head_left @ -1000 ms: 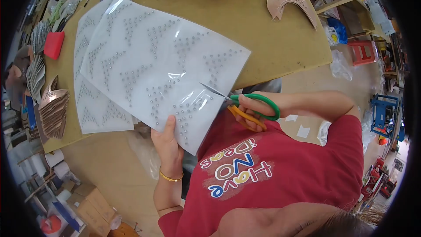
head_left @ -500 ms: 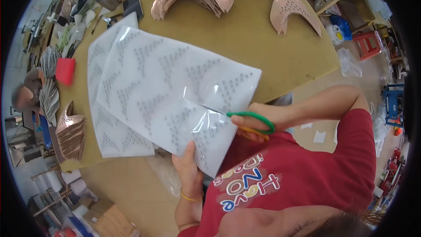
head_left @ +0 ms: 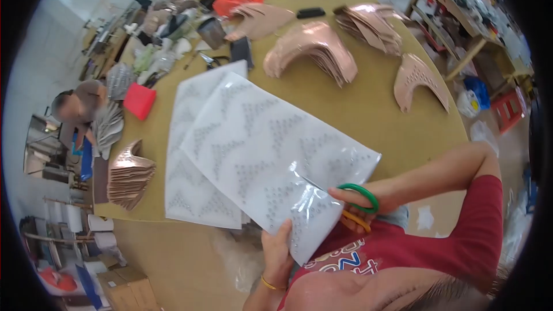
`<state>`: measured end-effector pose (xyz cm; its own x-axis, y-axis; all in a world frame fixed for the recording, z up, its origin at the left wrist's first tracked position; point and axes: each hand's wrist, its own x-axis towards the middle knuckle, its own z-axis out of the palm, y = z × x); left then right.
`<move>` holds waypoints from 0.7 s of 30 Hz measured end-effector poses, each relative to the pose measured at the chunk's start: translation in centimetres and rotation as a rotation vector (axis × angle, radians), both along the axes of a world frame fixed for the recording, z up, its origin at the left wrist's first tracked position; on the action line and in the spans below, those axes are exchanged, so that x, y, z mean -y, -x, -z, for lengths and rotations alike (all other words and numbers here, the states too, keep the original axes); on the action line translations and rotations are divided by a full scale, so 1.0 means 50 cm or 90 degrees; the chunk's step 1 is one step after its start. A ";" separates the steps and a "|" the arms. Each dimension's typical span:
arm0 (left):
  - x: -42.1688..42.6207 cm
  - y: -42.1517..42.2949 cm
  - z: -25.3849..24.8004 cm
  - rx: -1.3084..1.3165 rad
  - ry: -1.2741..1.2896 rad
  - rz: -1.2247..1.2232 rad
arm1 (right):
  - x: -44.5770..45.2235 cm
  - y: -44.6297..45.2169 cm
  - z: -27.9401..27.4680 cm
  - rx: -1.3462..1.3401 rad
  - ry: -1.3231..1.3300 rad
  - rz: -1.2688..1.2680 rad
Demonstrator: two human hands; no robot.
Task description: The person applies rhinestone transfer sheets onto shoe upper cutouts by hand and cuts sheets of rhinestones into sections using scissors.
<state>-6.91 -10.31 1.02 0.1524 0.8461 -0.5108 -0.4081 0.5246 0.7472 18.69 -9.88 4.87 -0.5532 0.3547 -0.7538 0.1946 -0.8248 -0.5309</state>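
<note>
My right hand (head_left: 377, 194) is closed round a pair of scissors (head_left: 358, 192) with one green and one orange handle. Their blades lie over a white translucent sheet (head_left: 253, 155) that bears rhinestone clusters in V-like shapes. The lower part of this sheet is bent and glossy near the blades. At its near edge, my left hand (head_left: 278, 249) pinches the sheet, thumb on top and the other fingers hidden beneath. A second rhinestone sheet (head_left: 183, 173) lies partly under the first on the table (head_left: 368, 121).
Copper-coloured curved pieces stand in stacks (head_left: 311, 52) at the back and another stack (head_left: 131, 177) at the left. A single studded piece (head_left: 419, 80) lies at the right. Black-handled scissors (head_left: 214, 60) and a red item (head_left: 139, 101) lie farther left. Another person (head_left: 80, 103) is beyond the left edge.
The camera view has shifted, so the table and both hands appear lower and farther right. The scissors stay at the sheet and my left hand keeps its hold; any blade movement is hard to tell.
</note>
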 end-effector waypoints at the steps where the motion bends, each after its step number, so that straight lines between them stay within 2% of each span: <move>1: 0.001 0.002 0.001 0.010 0.015 -0.009 | 0.002 -0.004 -0.004 0.009 0.020 0.005; 5: 0.001 0.008 0.014 0.006 0.026 -0.009 | 0.011 -0.039 0.005 -0.010 0.097 -0.014; 8: -0.004 0.014 0.025 0.002 0.033 0.003 | 0.007 -0.045 -0.039 0.043 0.050 -0.031; 12: 0.001 0.007 0.004 0.011 0.023 -0.001 | -0.016 -0.017 -0.016 0.074 0.053 -0.041; 14: -0.001 0.015 -0.003 0.032 0.043 0.027 | -0.029 0.013 -0.035 0.099 0.026 0.007; 17: -0.007 0.008 -0.026 0.048 0.028 0.021 | -0.018 0.014 -0.020 0.041 -0.094 0.006; 21: -0.007 0.013 -0.020 0.046 0.031 -0.010 | -0.011 0.027 -0.037 0.074 -0.113 0.026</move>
<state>-7.55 -9.94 2.00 0.1774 0.8234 -0.5391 -0.4678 0.5524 0.6899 17.35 -9.34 6.70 -0.4487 0.5077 -0.7355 0.2314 -0.7289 -0.6443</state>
